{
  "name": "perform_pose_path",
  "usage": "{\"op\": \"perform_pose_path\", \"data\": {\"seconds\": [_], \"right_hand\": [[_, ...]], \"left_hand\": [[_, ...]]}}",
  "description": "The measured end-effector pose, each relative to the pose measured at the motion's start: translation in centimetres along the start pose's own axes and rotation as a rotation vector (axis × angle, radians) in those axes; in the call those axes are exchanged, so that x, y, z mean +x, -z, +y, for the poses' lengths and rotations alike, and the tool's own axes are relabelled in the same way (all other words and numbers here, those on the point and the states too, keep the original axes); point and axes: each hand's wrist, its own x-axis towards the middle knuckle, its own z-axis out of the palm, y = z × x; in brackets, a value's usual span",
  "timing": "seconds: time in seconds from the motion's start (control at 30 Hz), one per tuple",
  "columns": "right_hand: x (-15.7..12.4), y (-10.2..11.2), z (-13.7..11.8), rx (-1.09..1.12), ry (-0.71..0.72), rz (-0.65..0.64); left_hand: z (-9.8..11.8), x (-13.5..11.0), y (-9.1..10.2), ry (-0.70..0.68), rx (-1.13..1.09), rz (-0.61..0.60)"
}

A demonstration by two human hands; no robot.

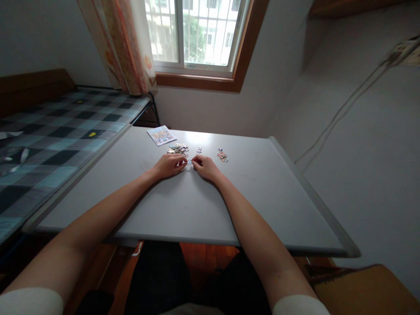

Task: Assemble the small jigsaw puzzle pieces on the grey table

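Note:
Between my fingertips, just above or on the tabletop, is a small light-blue jigsaw puzzle piece (189, 162); whether it is one piece or two joined is too small to tell. My left hand (171, 165) pinches at its left side, thumb and fingers curled together. From the other side my right hand (204, 166) pinches it too. A loose heap of puzzle pieces (178, 149) lies just behind my left hand. Beyond my right hand sits a little cluster of bluish pieces (199, 150). Farther right is a small pile of orange-toned pieces (222, 155).
A square picture card (161, 135) lies at the back left of the white table (262, 197). Left of the table stands a bed with a checked cover (98, 113). A wall and hanging cable (334, 116) are on the right, a chair (367, 291) at lower right.

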Motion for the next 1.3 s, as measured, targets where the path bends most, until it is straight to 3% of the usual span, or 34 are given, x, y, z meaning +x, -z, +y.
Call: {"op": "perform_pose_path", "data": {"seconds": [1.3], "right_hand": [[0.00, -0.05, 0.12, 0.006, 0.001, -0.002]], "left_hand": [[0.03, 0.03, 0.06, -0.005, -0.009, -0.002]]}}
